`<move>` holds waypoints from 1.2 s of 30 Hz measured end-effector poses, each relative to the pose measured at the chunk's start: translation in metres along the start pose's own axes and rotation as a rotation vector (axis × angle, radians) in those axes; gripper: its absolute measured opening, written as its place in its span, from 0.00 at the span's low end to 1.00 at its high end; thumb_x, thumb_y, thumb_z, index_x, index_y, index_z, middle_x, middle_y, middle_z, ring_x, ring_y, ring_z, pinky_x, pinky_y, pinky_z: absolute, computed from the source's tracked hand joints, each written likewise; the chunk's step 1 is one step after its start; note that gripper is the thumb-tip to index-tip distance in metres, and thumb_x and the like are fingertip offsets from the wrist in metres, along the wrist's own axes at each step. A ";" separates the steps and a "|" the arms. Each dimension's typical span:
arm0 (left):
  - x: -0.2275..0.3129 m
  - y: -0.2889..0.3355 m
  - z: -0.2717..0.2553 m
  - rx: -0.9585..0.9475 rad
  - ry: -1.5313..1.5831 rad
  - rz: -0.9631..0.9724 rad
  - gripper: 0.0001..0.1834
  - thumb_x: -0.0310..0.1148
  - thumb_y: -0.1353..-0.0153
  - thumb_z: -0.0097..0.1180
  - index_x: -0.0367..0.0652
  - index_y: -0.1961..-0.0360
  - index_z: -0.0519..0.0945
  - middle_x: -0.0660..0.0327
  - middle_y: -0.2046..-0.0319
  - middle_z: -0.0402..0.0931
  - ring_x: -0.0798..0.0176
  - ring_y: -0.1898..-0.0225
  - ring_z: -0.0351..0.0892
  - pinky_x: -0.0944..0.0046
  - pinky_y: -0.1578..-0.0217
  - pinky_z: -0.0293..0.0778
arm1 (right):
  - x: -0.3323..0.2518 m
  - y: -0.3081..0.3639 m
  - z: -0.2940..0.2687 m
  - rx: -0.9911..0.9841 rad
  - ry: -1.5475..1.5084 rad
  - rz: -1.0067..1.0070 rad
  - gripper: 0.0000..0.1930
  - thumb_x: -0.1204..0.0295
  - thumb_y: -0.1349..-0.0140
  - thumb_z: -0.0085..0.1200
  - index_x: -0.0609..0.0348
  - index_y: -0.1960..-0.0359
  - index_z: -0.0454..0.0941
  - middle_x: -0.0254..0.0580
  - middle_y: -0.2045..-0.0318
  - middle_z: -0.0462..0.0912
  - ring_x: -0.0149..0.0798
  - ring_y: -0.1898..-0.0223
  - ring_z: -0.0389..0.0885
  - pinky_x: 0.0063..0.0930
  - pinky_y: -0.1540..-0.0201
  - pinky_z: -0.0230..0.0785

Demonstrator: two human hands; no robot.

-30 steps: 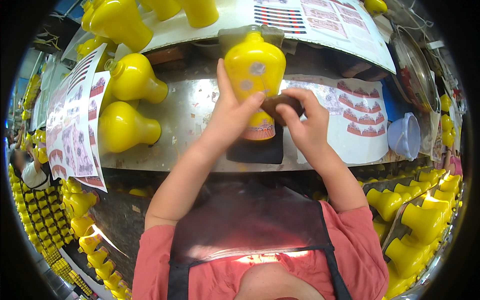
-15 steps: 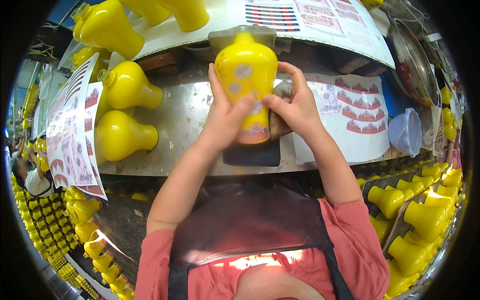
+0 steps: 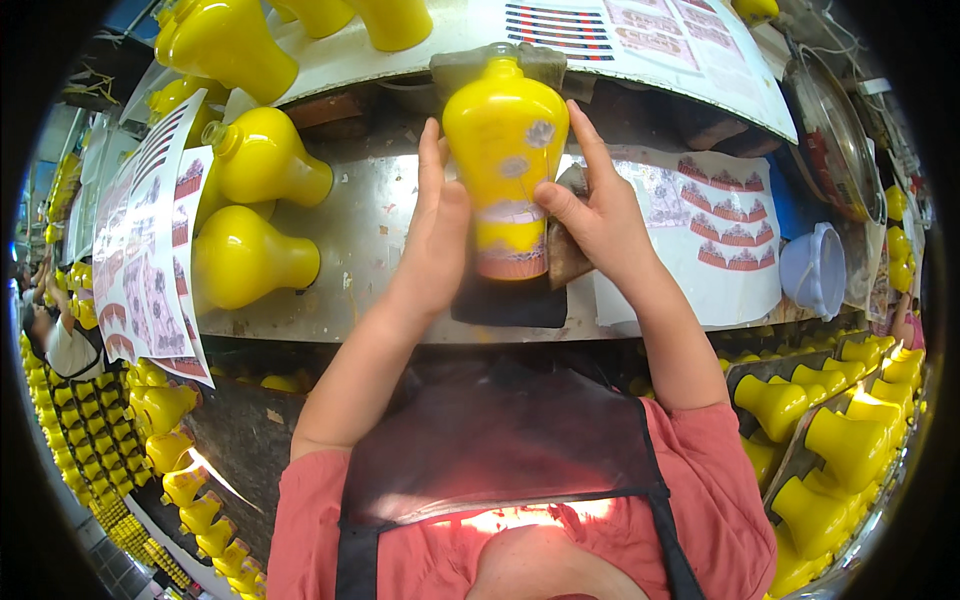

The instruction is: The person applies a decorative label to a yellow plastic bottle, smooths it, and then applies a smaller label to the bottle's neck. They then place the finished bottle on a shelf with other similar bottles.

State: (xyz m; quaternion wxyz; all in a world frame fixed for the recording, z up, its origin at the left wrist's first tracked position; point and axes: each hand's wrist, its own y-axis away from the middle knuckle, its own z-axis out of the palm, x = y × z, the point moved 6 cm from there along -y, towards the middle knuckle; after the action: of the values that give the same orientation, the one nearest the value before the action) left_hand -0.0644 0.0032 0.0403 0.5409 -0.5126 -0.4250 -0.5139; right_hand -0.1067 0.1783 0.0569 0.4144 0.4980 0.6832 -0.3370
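A glossy yellow bottle (image 3: 495,130) lies before me, its clear neck away from me on a grey padded rest (image 3: 445,72). Grey flower prints and a pale band mark its front, with a reddish patterned strip round the base. My right hand (image 3: 603,215) grips its right side, thumb on the front and fingers along the edge. On the other side, my left hand (image 3: 432,245) stands upright with fingers stretched, just off the bottle or barely touching it. A dark cloth (image 3: 510,306) lies under the base; a brownish block (image 3: 568,258) sits beside it.
Several yellow bottles (image 3: 250,258) lie at left beside a printed decal sheet (image 3: 150,270). Another decal sheet (image 3: 690,240) rests at right, near a pale bucket (image 3: 812,268). A raised white board (image 3: 470,25) crosses the back. Racks of bottles (image 3: 830,440) flank me; a person works far left.
The bottle has rolled to the right, carrying its flower prints toward my right hand. My left hand has come away from the front, its thumb drawn back. My right thumb stays on the bottle.
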 end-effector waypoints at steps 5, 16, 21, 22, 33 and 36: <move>-0.027 0.003 -0.003 0.009 -0.267 0.028 0.42 0.42 0.25 0.44 0.33 0.22 0.38 0.43 0.23 0.48 0.49 0.23 0.51 0.55 0.26 0.49 | 0.014 0.001 0.002 0.007 0.019 0.004 0.47 0.58 0.39 0.64 0.55 0.22 0.52 0.50 0.65 0.85 0.35 0.71 0.81 0.28 0.63 0.73; -0.046 0.007 -0.004 -0.001 0.214 -0.087 0.41 0.38 0.25 0.46 0.45 0.20 0.38 0.51 0.25 0.52 0.54 0.24 0.52 0.55 0.26 0.51 | 0.022 -0.001 0.007 0.036 -0.081 -0.049 0.48 0.60 0.41 0.68 0.54 0.22 0.53 0.45 0.58 0.85 0.30 0.67 0.79 0.24 0.62 0.72; -0.037 0.009 -0.003 -0.011 0.138 -0.092 0.41 0.31 0.27 0.48 0.43 0.20 0.41 0.52 0.23 0.51 0.54 0.23 0.51 0.55 0.25 0.51 | 0.018 0.000 -0.001 0.032 0.014 -0.025 0.38 0.61 0.37 0.64 0.56 0.26 0.63 0.40 0.59 0.84 0.27 0.65 0.77 0.23 0.59 0.72; -0.036 0.008 -0.005 -0.019 0.168 -0.090 0.41 0.30 0.28 0.48 0.43 0.20 0.42 0.51 0.23 0.51 0.54 0.23 0.51 0.55 0.25 0.50 | 0.018 0.000 -0.008 0.048 -0.048 0.029 0.35 0.61 0.35 0.62 0.57 0.28 0.66 0.38 0.59 0.84 0.26 0.64 0.77 0.23 0.58 0.71; -0.030 0.010 -0.008 0.103 0.027 -0.055 0.39 0.27 0.33 0.55 0.47 0.22 0.56 0.58 0.37 0.69 0.63 0.42 0.72 0.58 0.36 0.67 | -0.029 0.045 -0.016 0.427 0.363 -0.609 0.14 0.82 0.47 0.66 0.56 0.58 0.81 0.46 0.64 0.85 0.47 0.65 0.84 0.34 0.60 0.77; -0.030 0.010 -0.009 0.103 0.107 -0.061 0.38 0.27 0.33 0.54 0.46 0.22 0.58 0.58 0.35 0.69 0.62 0.40 0.71 0.58 0.35 0.66 | -0.052 0.069 0.018 0.092 0.457 -0.994 0.20 0.84 0.55 0.69 0.55 0.57 0.84 0.51 0.61 0.88 0.47 0.62 0.88 0.38 0.61 0.81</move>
State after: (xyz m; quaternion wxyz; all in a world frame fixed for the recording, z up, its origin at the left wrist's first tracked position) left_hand -0.0585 -0.0025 0.0084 0.5727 -0.4423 -0.4369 -0.5344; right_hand -0.0282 0.1606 0.0931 0.0240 0.1935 0.8933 -0.4050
